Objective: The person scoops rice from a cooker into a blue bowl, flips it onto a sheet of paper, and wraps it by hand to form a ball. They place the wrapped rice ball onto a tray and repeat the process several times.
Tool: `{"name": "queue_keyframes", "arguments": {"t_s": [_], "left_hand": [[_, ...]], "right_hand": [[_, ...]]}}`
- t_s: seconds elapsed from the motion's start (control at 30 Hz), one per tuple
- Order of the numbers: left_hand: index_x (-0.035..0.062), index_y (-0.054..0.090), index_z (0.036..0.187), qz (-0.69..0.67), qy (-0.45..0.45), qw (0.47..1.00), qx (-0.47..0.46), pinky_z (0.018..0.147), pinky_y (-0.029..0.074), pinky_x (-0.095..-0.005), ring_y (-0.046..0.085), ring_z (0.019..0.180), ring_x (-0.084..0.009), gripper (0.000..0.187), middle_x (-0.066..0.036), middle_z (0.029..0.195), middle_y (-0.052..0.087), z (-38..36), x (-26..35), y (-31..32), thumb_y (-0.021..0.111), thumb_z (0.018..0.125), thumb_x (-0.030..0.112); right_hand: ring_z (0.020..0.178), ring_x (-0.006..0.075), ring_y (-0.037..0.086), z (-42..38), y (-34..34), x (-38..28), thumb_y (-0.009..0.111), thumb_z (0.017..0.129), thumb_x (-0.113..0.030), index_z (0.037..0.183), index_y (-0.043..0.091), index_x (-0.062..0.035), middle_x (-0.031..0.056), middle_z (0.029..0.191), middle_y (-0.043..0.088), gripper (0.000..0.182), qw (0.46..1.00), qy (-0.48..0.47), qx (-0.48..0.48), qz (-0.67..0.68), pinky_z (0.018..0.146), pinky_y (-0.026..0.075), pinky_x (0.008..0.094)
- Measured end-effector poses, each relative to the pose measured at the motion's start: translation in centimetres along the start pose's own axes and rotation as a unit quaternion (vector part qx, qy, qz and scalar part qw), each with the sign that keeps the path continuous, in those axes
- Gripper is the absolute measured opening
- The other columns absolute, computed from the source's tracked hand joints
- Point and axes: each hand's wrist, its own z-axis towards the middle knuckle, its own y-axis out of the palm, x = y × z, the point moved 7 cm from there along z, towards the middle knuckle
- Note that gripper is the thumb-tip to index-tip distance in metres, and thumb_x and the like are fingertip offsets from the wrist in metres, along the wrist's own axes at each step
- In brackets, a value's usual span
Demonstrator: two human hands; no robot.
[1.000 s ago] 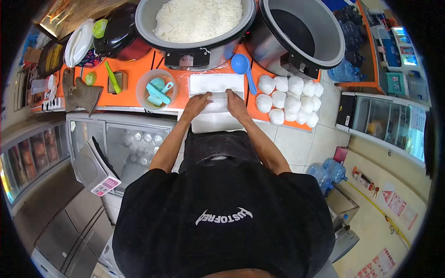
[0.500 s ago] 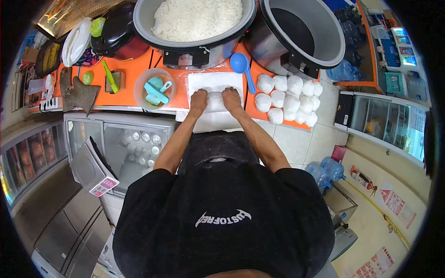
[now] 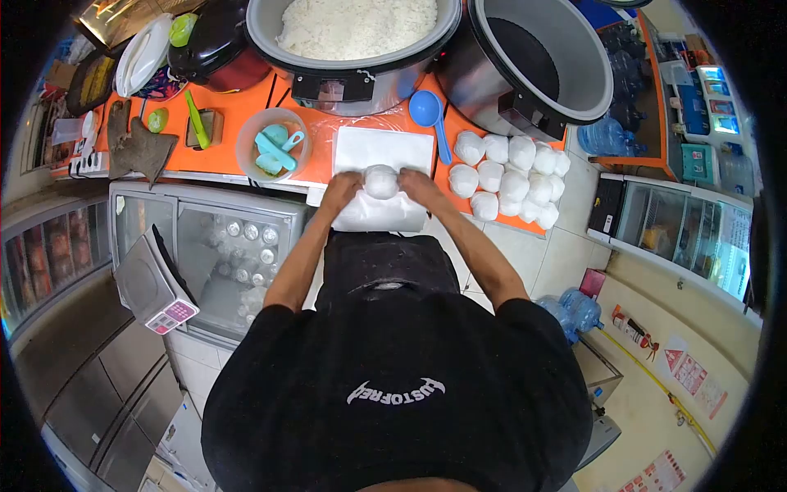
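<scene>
A round, white-wrapped bundle (image 3: 380, 182) sits between my two hands, on white paper sheets (image 3: 384, 148) at the counter's front edge. On its left side, my left hand (image 3: 344, 190) is closed on the paper. My right hand (image 3: 417, 187) is closed on the paper at the opposite side. The front part of the paper hangs over the edge towards me. Several similar white bundles (image 3: 514, 185) are grouped on the orange counter to the right. Between them and the paper lies a blue ladle (image 3: 425, 109).
Behind the paper stands a large cooker of white rice (image 3: 361, 29), with an open, dark-bottomed cooker (image 3: 525, 66) to its right. A tub with turquoise scoops (image 3: 274, 152) is on the left. Below it stands a glass-topped freezer (image 3: 221, 246).
Both hands have moved slightly towards me and outward. The flatter, longer wrapped shape between them now looks like a round bundle.
</scene>
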Motion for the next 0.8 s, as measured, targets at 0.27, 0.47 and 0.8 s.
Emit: {"name": "queue_keyframes", "arguments": {"t_s": [0.27,0.47,0.8], "left_hand": [[0.0104,0.068,0.08,0.215,0.101,0.963,-0.124,0.081,0.049,-0.0412,0.063,0.08,-0.0293,0.041,-0.007,0.075,0.066,7.3,2.0,0.4,0.087,0.045,0.02],[0.0036,0.068,0.102,-0.28,-0.03,0.95,-0.131,0.081,0.051,-0.0306,0.064,0.093,-0.0129,0.022,-0.005,0.103,0.069,3.6,5.1,-3.8,0.072,0.081,0.007],[-0.0043,0.056,0.122,-0.432,-0.275,0.834,0.208,0.085,0.047,-0.0324,0.06,0.1,-0.0179,0.056,-0.008,0.111,0.063,-4.7,6.5,0.3,0.052,0.097,0.045]], "right_hand": [[0.099,0.0304,0.061,5.4,-4.5,-2.4,0.086,0.052,-0.014,0.07,0.063,-0.0059,0.0123,0.095,0.065,0.03,0.982,0.029,-0.15,-0.108,0.089,0.048,0.0376],[0.085,0.0134,0.064,1.8,-1.8,-2.6,0.082,0.066,-0.006,0.09,0.072,-0.0033,0.0029,0.093,0.071,0.026,0.858,-0.013,-0.024,0.513,0.078,0.05,0.0298],[0.063,0.0088,0.054,-4.1,-0.9,-8.6,0.081,0.074,-0.01,0.066,0.062,-0.0029,0.0012,0.069,0.064,0.022,0.783,0.158,0.166,0.577,0.061,0.046,0.0274]]}}
